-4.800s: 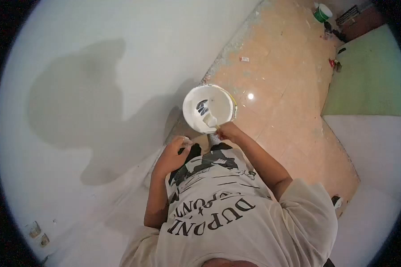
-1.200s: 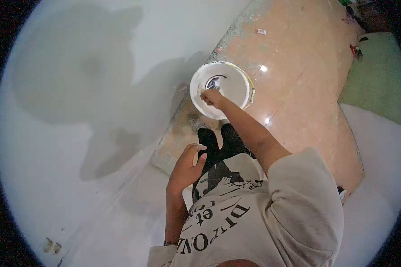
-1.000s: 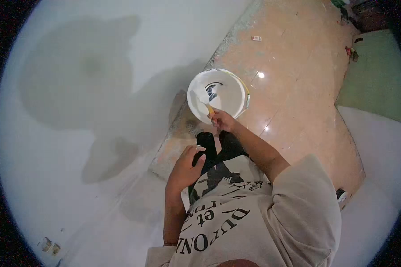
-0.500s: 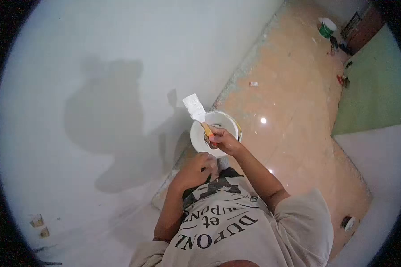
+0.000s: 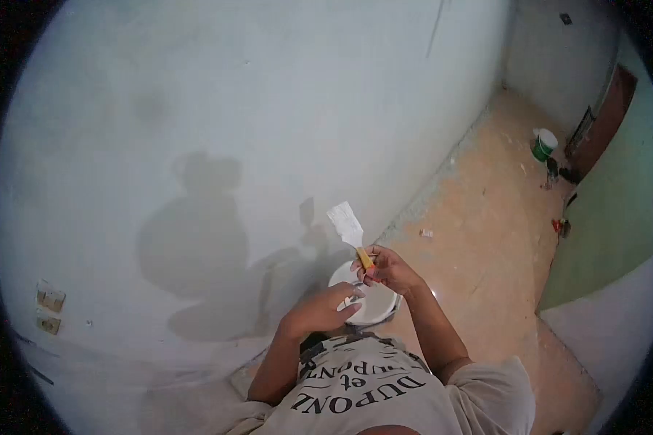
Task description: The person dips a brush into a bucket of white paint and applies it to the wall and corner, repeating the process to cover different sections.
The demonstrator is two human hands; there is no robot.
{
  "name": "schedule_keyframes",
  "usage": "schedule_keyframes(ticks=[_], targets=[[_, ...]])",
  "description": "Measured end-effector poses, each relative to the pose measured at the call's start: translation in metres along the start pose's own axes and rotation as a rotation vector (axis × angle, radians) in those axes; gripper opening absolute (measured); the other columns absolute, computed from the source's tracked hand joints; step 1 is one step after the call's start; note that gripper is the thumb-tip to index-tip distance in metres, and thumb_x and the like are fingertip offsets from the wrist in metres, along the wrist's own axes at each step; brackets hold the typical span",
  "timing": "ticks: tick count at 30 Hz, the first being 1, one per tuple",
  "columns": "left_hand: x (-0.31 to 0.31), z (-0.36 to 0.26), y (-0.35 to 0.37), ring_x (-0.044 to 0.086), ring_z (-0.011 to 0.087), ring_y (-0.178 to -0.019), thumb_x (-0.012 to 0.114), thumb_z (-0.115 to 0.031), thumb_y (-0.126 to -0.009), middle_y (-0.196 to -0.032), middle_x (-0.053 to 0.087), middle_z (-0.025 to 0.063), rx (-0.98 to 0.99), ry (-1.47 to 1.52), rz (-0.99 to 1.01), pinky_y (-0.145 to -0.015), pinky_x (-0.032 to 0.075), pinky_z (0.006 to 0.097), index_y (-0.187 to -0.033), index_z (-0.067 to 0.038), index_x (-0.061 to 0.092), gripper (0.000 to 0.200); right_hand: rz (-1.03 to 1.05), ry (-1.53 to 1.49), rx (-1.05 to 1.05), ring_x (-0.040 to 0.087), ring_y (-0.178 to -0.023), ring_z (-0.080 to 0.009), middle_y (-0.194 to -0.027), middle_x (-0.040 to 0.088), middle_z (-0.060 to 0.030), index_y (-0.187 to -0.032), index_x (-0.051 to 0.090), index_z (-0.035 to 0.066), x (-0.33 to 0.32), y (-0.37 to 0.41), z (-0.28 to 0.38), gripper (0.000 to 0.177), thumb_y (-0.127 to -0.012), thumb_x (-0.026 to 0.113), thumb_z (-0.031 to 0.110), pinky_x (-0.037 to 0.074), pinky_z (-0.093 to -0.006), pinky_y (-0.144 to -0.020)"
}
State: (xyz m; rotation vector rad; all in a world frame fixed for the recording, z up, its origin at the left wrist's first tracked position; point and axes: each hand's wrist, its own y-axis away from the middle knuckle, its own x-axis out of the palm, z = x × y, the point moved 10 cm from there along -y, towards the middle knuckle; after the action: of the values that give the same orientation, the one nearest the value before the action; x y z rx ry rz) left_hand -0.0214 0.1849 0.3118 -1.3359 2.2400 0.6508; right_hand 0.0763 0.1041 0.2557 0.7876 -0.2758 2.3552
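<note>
Right hand (image 5: 390,270): clamped on orange handle of putty knife (image 5: 347,223), blade upward, white filler on it.
Left hand (image 5: 325,310): just beside right, above bucket (image 5: 377,310); grip unclear, cannot tell.
Change: knife up out of bucket, now against wall (image 5: 196,109) backdrop.
Reading: scooping looks done.

The right hand (image 5: 388,270) grips a putty knife (image 5: 350,230) by its orange handle, the white-coated blade raised toward the wall (image 5: 232,109). The left hand (image 5: 323,312) hovers over the white bucket (image 5: 374,308) on the floor (image 5: 486,239).
</note>
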Motion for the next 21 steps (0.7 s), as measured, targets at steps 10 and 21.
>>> schedule_keyframes(ticks=[10, 21], targets=[[-0.103, -0.037, 0.026, 0.057, 0.0309, -0.122, 0.058, -0.022, -0.101, -0.128, 0.059, 0.0185, 0.055, -0.006, -0.171, -0.106, 0.045, 0.0406, -0.129, -0.004, 0.059, 0.033, -0.187, 0.148, -0.006, 0.049, -0.063, -0.0111, -0.085, 0.060, -0.0051, -0.104, 0.054, 0.011, 0.016, -0.065, 0.076, 0.009, -0.098, 0.062, 0.012, 0.041, -0.0260, -0.057], [-0.282, -0.184, 0.092, 0.057, 0.0316, -0.125, 0.065, -0.001, -0.087, -0.130, 0.060, 0.0180, 0.424, -0.375, -0.800, -0.106, 0.045, 0.0426, -0.111, -0.002, 0.066, 0.024, -0.242, 0.897, -0.675, 0.048, -0.066, -0.0084, -0.082, 0.060, -0.0023, -0.132, 0.056, 0.001, 0.156, -0.115, 0.337, 0.036, -0.096, 0.061, 0.001, 0.043, -0.0255, -0.060]])
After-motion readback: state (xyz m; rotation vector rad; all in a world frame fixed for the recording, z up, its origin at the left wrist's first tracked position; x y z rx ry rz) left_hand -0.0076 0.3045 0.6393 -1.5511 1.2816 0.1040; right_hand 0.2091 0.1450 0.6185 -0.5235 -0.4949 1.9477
